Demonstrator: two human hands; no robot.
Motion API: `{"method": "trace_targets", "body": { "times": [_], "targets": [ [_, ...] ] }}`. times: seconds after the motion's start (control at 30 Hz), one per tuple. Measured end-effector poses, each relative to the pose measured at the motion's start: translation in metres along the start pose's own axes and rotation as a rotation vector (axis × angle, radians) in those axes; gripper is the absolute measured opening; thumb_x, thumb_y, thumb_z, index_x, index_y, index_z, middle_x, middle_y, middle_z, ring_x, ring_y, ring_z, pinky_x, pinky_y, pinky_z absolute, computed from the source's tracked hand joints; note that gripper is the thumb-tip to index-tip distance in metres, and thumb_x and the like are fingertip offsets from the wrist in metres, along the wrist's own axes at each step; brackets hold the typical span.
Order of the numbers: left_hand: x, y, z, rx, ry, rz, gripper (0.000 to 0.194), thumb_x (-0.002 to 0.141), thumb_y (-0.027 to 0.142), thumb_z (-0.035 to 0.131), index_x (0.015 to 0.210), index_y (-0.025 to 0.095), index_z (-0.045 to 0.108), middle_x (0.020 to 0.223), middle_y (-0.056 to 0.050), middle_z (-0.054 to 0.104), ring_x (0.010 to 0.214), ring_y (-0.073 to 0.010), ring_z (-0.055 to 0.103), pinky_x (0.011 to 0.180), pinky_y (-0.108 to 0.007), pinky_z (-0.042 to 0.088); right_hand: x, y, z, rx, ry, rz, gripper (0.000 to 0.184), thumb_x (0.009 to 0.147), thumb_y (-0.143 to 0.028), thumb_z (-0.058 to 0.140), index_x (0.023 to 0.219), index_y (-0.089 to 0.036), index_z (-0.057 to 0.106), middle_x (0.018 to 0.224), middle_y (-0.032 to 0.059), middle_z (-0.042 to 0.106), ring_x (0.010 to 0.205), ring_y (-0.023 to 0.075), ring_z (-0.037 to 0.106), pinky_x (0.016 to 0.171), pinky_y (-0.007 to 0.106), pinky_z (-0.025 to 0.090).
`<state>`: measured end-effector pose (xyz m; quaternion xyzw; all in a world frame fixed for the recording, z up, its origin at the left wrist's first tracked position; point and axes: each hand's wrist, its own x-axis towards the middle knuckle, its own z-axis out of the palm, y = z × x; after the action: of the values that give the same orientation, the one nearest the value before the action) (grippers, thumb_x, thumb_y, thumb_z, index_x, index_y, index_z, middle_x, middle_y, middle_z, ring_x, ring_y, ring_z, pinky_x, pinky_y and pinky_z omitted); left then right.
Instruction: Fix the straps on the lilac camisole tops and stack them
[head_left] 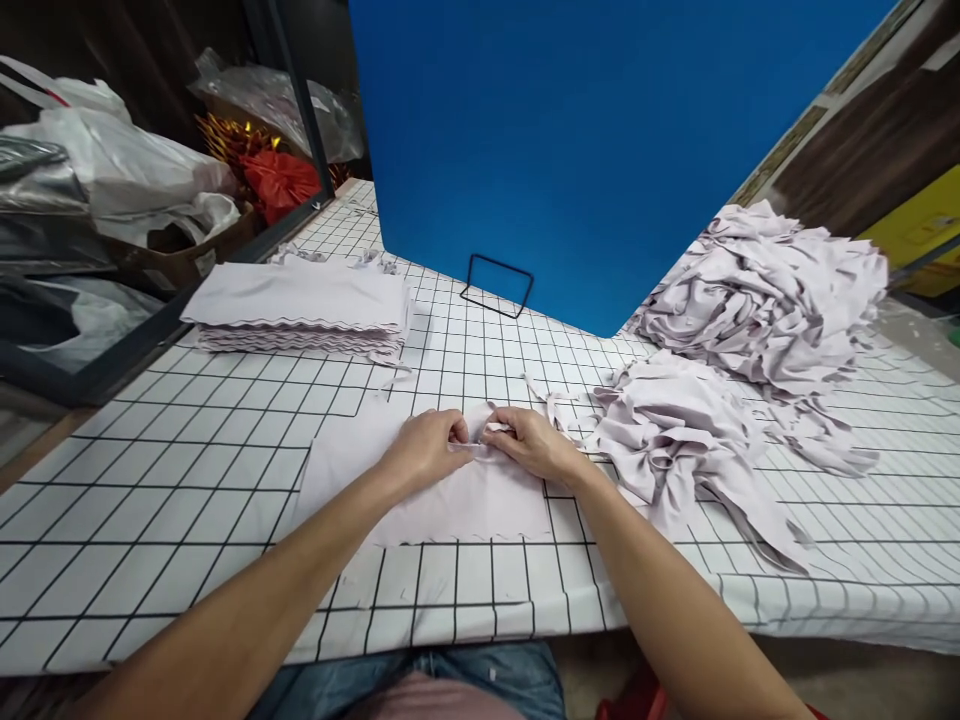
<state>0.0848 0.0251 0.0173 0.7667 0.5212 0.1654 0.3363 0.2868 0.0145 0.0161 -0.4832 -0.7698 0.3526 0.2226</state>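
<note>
A flat pale pinkish-grey fabric piece [480,505] lies on the table in front of me. My left hand [429,448] rests over its middle, thumb and fingertips closed on a fold of it. Just to the right, my right hand [534,442] pinches the same cloth near its upper edge. The fingertips of both hands are close together, and a small raised fold shows between them. A thin loose fabric strip [553,405] lies right behind my right hand.
A neat stack of cut fabric [300,300] stands at the left. To the right lie a loose fabric heap [675,430] and a larger fabric pile [780,290]. A big blue panel [555,150] rises behind the grid-patterned tablecloth [247,430]. White plastic bags [127,160] fill a shelf at left.
</note>
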Motion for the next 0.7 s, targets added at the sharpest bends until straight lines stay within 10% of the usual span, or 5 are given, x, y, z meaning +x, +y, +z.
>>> {"method": "trace_targets", "body": {
  "times": [0.7],
  "targets": [
    [0.0013, 0.0061, -0.0051, -0.048, -0.122, 0.024, 0.019, 0.078, 0.036, 0.063, 0.07, 0.021, 0.073, 0.073, 0.0, 0.07, 0.077, -0.0187, 0.061, 0.072, -0.028, 0.044, -0.0017, 0.0015, 0.002, -0.094, -0.044, -0.119, 0.009, 0.092, -0.02, 0.052, 0.09, -0.017, 0.061, 0.086, 0.0035, 0.063, 0.075, 0.014, 0.054, 0.069, 0.025, 0.039]
  ]
}}
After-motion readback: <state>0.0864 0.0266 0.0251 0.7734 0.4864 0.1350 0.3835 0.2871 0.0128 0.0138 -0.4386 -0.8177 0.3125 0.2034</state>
